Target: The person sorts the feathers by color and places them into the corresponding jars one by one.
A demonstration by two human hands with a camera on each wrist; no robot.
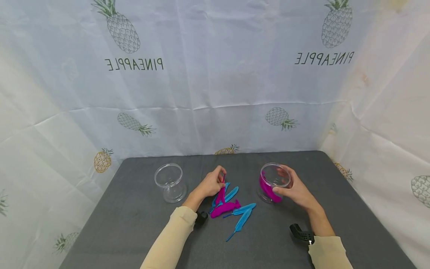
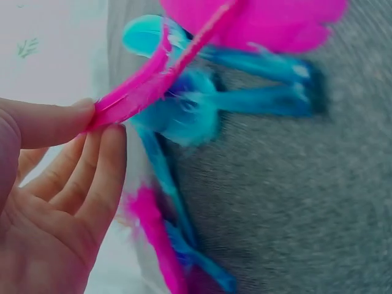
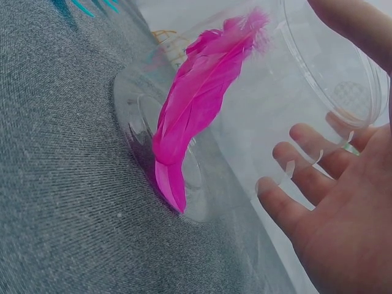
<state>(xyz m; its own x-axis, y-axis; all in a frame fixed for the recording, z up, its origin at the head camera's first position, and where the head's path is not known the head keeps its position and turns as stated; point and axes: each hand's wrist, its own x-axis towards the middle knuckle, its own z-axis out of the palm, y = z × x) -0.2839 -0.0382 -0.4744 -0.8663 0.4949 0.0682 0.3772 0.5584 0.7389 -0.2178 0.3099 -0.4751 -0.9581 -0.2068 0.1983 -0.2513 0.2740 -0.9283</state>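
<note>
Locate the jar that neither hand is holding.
In the head view, the clear jar stands on the left of the dark table, towards its far edge, left of the left hand.

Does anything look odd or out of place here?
Yes: the "PINEAPPLE" lettering on the cloth backdrop reads backwards, and some printed pineapples have their leaves pointing downward. Otherwise, feathers lie loosely jumbled on the dark table, but I see no obvious damage to them.

The cloth (image 1: 228, 80) reads "PINEAPPLE" (image 1: 133, 64) in mirrored letters at the head view's upper left. A second "PINEAPPLE" (image 1: 324, 58), also mirrored, stands upper right.
</note>
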